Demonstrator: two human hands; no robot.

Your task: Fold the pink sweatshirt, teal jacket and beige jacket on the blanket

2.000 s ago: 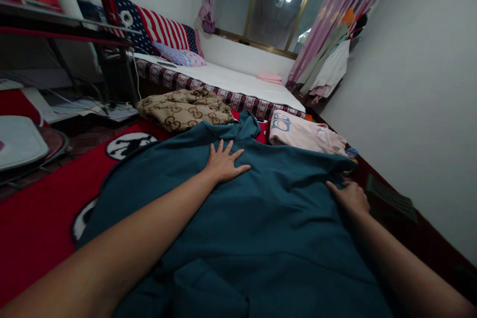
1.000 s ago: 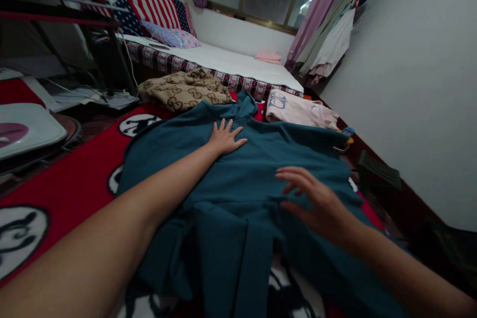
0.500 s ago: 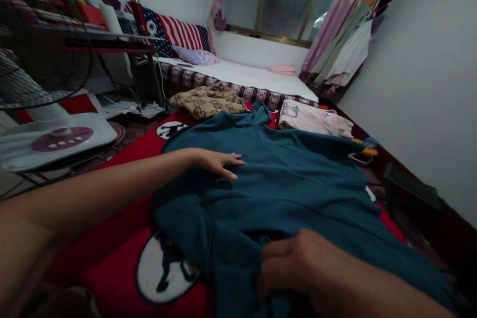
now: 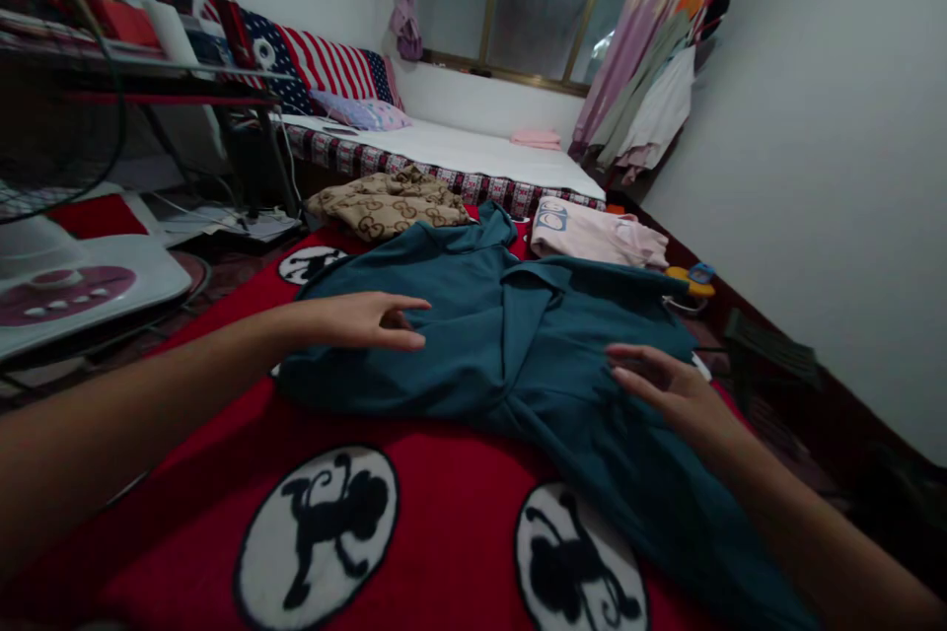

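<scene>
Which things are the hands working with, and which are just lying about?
Being worked with:
- teal garment, partly folded over itself on the red blanket
- left hand and right hand, both near it, neither gripping it

Just lying about:
- brown patterned cloth, beyond the garment
- pale pink clothing, beside that cloth
- pillow, on the bed
</scene>
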